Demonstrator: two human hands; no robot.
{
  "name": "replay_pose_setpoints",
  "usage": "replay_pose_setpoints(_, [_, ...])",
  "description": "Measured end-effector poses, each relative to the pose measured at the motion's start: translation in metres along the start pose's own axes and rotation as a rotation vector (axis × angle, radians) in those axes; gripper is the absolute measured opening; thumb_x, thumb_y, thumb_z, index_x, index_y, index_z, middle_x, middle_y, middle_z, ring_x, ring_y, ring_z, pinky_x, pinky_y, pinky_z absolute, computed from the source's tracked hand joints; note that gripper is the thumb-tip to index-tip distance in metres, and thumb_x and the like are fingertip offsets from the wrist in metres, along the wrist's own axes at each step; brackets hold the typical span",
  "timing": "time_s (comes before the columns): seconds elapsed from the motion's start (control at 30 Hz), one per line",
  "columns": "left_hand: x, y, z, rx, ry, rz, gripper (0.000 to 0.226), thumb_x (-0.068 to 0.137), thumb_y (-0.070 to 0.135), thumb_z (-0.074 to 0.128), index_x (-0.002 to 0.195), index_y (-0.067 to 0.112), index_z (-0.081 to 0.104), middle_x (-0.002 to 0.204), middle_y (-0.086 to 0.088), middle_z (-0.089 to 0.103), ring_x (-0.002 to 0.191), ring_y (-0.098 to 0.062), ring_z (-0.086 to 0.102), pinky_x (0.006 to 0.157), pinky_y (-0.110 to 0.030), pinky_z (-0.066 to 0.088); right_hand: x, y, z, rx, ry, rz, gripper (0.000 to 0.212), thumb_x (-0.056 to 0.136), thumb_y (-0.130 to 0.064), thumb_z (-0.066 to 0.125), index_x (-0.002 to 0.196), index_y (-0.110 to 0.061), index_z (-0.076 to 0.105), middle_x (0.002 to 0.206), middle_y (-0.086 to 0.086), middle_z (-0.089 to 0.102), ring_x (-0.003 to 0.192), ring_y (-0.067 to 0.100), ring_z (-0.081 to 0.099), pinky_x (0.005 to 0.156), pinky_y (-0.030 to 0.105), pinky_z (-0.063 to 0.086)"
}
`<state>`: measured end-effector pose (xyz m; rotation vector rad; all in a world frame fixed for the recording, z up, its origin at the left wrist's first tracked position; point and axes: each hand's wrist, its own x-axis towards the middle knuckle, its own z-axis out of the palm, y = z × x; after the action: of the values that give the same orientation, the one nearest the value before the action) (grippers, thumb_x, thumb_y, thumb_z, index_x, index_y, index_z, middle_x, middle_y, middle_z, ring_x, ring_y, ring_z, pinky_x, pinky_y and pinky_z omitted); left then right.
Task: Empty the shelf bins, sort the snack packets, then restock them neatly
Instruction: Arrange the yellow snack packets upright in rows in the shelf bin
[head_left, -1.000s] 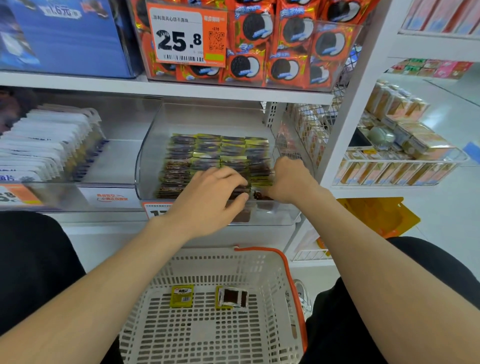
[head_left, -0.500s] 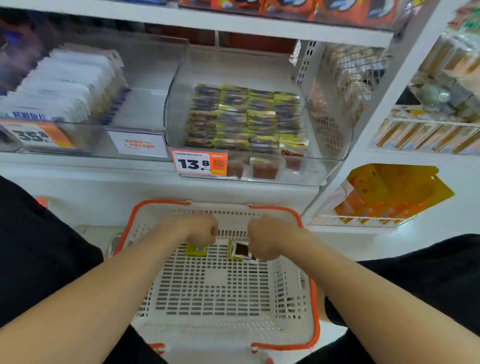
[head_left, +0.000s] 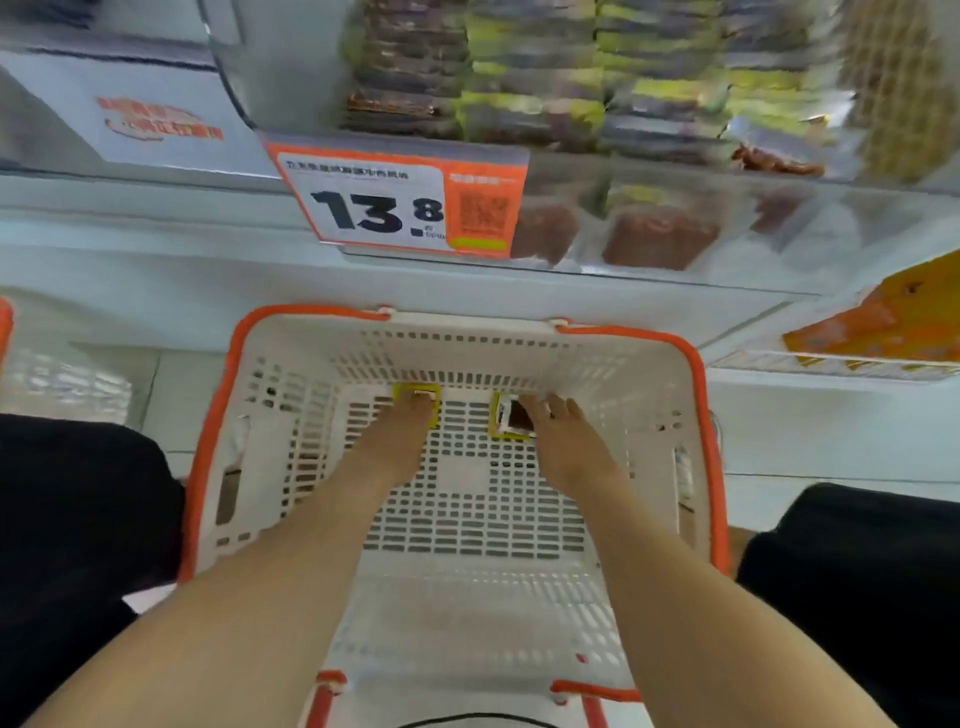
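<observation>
Down in the basket (head_left: 467, 338), left hand (head_left: 395, 447) covers yellow packet (head_left: 404, 393), grip unclear; right hand (head_left: 566, 441) splayed open at dark packet (head_left: 511, 418). Lay flat, types apart.

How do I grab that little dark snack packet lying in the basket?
Pinch the dark snack packet by its yellow-trimmed left edge, coming straight down from above. It lies flat on the slotted floor of the white basket, close to the far wall, so only its thin edges give a hold. The right hand covers its right side.
</observation>
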<state>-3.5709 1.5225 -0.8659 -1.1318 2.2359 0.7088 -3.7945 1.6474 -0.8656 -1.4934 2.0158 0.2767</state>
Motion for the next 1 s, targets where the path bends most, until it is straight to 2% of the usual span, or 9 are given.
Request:
replay_pose_setpoints(0.07, [0.002,0.001,0.009,0.077,0.093,0.011,0.068,0.096,-0.009,0.048,0.158,0.011,0.031,0.162,-0.015,0.028,0.133,-0.035,0.049,0.106,-0.043,0.044,0.002,0.003,0.021,-0.018,0.006,0.01,0.077,0.098,-0.006,0.061,0.162,-0.023,0.022,0.164,0.013,0.022,0.147,0.043,0.029,0.107,0.052,0.047])
replay_pose_setpoints(0.17, [0.011,0.0,0.021,0.1,0.204,-0.031,0.056,0.095,-0.005,0.059,0.147,0.011,0.046,0.155,-0.014,0.039,0.133,-0.033,0.047,0.108,-0.039,0.043,0.001,0.003,0.041,-0.018,0.126,0.093,0.071,0.093,-0.018,0.073,0.153,-0.026,0.035,0.152,0.007,0.039,0.134,0.038,0.044,0.094,0.047,0.053])
replay_pose_setpoints(0.3, [0.022,-0.001,0.038,-0.007,0.362,-0.101,0.04,0.094,0.012,0.073,0.133,0.013,0.062,0.153,-0.017,0.039,0.133,-0.041,0.045,0.108,-0.049,0.047,0.002,0.005,0.055,0.013,0.248,0.129,0.063,0.079,-0.017,0.084,0.134,-0.025,0.053,0.136,0.001,0.056,0.121,0.034,0.05,0.095,0.046,0.046])
replay_pose_setpoints(0.47, [0.018,0.005,0.044,-0.109,0.247,-0.035,0.062,0.083,0.022,0.087,0.133,0.016,0.051,0.138,-0.008,0.048,0.124,-0.032,0.049,0.102,-0.041,0.045,-0.008,0.001,0.06,0.127,0.252,0.147,0.058,0.082,-0.012,0.081,0.133,-0.02,0.054,0.129,0.002,0.06,0.12,0.026,0.051,0.08,0.038,0.054])
replay_pose_setpoints(0.57, [0.015,0.012,0.051,-0.158,0.148,-0.073,0.086,0.074,0.021,0.093,0.14,0.02,0.037,0.134,-0.009,0.05,0.116,-0.032,0.056,0.093,-0.044,0.052,-0.018,-0.004,0.063,0.138,0.23,0.226,0.06,0.083,-0.015,0.078,0.136,-0.016,0.05,0.125,0.007,0.061,0.116,0.028,0.057,0.083,0.039,0.056])
replay_pose_setpoints(0.67, [0.014,0.017,0.054,-0.043,0.106,-0.122,0.079,0.082,0.027,0.088,0.143,0.014,0.039,0.141,-0.013,0.047,0.124,-0.033,0.052,0.099,-0.044,0.05,-0.028,-0.006,0.068,0.137,0.197,0.32,0.061,0.082,-0.023,0.074,0.134,-0.011,0.045,0.123,0.013,0.06,0.112,0.03,0.057,0.092,0.038,0.053])
replay_pose_setpoints(0.77, [0.015,0.021,0.056,-0.217,0.015,-0.032,0.062,0.09,0.017,0.079,0.142,0.011,0.046,0.147,-0.011,0.043,0.121,-0.032,0.057,0.098,-0.043,0.051,-0.031,-0.006,0.074,0.13,0.217,0.309,0.047,0.089,-0.029,0.062,0.128,-0.008,0.048,0.117,0.015,0.06,0.104,0.032,0.058,0.091,0.041,0.052])
replay_pose_setpoints(0.9, [0.009,0.029,0.053,-0.52,-0.054,-0.003,0.065,0.093,0.017,0.078,0.148,0.012,0.043,0.142,-0.007,0.058,0.127,-0.028,0.059,0.101,-0.038,0.048,-0.037,-0.01,0.065,0.594,0.246,0.433,0.037,0.101,-0.009,0.046,0.137,-0.015,0.048,0.112,0.003,0.064,0.09,0.019,0.064,0.068,0.032,0.052])
replay_pose_setpoints(1.0, [0.0,0.037,0.051,-0.625,-0.026,-0.015,0.059,0.09,0.019,0.081,0.141,0.017,0.052,0.133,-0.001,0.064,0.122,-0.023,0.062,0.097,-0.033,0.048,-0.041,-0.019,0.061,0.999,0.218,0.521,0.023,0.1,-0.01,0.053,0.121,-0.019,0.06,0.09,-0.005,0.074,0.076,0.012,0.072,0.06,0.028,0.057])
